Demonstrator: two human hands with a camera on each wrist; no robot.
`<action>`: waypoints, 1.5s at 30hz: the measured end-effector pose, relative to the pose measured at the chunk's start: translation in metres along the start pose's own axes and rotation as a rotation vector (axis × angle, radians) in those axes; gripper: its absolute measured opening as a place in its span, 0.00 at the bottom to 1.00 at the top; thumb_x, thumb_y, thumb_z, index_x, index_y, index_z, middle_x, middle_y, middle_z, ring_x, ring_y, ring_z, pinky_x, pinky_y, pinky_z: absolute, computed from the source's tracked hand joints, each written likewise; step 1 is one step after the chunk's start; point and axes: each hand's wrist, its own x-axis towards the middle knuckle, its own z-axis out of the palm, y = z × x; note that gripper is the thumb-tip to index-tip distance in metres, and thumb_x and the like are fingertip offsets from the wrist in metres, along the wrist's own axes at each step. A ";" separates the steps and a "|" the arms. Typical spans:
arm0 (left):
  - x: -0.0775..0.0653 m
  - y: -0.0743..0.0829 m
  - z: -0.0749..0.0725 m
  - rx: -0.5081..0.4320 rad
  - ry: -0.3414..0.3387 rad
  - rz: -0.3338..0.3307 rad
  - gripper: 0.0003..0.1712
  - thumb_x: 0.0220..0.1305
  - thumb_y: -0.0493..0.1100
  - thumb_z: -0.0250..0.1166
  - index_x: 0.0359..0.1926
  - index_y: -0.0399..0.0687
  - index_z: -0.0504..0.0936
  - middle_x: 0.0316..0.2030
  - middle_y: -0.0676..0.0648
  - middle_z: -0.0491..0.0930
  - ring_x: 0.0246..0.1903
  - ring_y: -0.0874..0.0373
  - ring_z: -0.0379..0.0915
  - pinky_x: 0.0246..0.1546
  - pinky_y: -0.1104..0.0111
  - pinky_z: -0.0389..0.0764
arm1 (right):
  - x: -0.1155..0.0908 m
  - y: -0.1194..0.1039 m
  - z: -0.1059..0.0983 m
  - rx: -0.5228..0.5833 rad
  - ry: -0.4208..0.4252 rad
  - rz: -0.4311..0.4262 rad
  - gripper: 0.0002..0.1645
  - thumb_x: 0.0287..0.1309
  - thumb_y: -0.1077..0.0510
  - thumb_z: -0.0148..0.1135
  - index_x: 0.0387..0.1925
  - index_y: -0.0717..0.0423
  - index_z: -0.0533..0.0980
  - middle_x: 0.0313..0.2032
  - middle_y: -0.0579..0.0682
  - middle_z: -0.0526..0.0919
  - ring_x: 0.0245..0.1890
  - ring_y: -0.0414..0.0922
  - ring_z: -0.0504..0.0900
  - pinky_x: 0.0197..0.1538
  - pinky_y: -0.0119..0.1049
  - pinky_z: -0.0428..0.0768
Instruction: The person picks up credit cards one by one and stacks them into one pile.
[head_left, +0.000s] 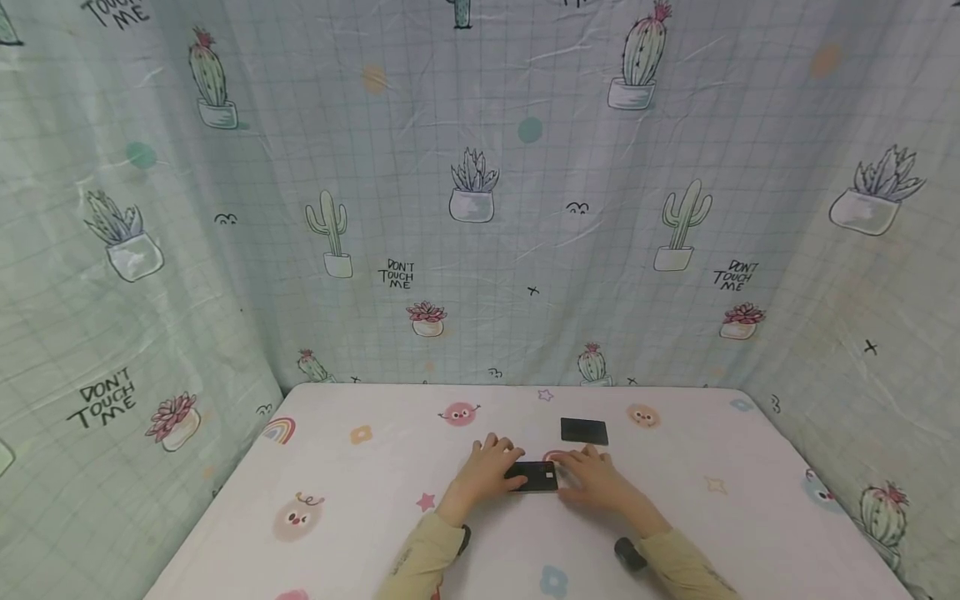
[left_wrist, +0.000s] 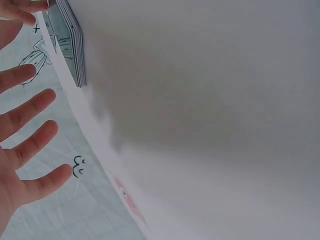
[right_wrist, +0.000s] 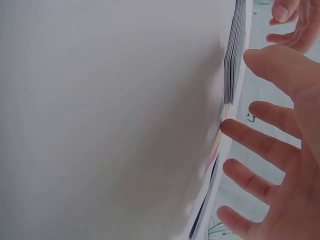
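Observation:
A stack of dark glossy cards lies flat on the table between the two hands, a small pale patch on its top near the right end. Its layered edge shows in the left wrist view as a card stack. My left hand is at the stack's left end, fingers spread, thumb beside or on the near left edge; contact is unclear. At the opposite end, my right hand has its fingers spread and apart; in the right wrist view nothing is within its fingers. Beyond it lies a thinner dark rectangle.
The table wears a white cloth printed with small cartoon figures. Curtains with cactus prints hang behind it and on both sides. A dark wrist device sits at the right sleeve.

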 end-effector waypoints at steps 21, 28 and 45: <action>0.037 0.004 0.006 0.052 0.112 0.127 0.16 0.56 0.56 0.58 0.43 0.56 0.78 0.39 0.52 0.77 0.38 0.58 0.66 0.34 0.66 0.64 | -0.010 0.028 -0.014 -0.060 0.026 0.195 0.23 0.49 0.49 0.61 0.48 0.51 0.73 0.43 0.48 0.77 0.39 0.46 0.68 0.38 0.46 0.67; 0.047 0.010 0.004 0.117 0.189 0.161 0.16 0.54 0.54 0.61 0.43 0.56 0.77 0.38 0.53 0.77 0.38 0.57 0.67 0.35 0.64 0.66 | -0.009 0.036 -0.019 -0.080 0.050 0.223 0.23 0.49 0.51 0.61 0.48 0.53 0.73 0.43 0.51 0.77 0.41 0.50 0.69 0.39 0.49 0.67; 0.072 0.022 0.014 0.216 0.145 0.135 0.15 0.61 0.53 0.54 0.46 0.55 0.74 0.46 0.54 0.75 0.46 0.57 0.68 0.43 0.56 0.71 | 0.005 0.053 -0.018 -0.206 0.210 0.203 0.24 0.44 0.52 0.64 0.44 0.58 0.74 0.41 0.55 0.76 0.41 0.55 0.68 0.36 0.54 0.68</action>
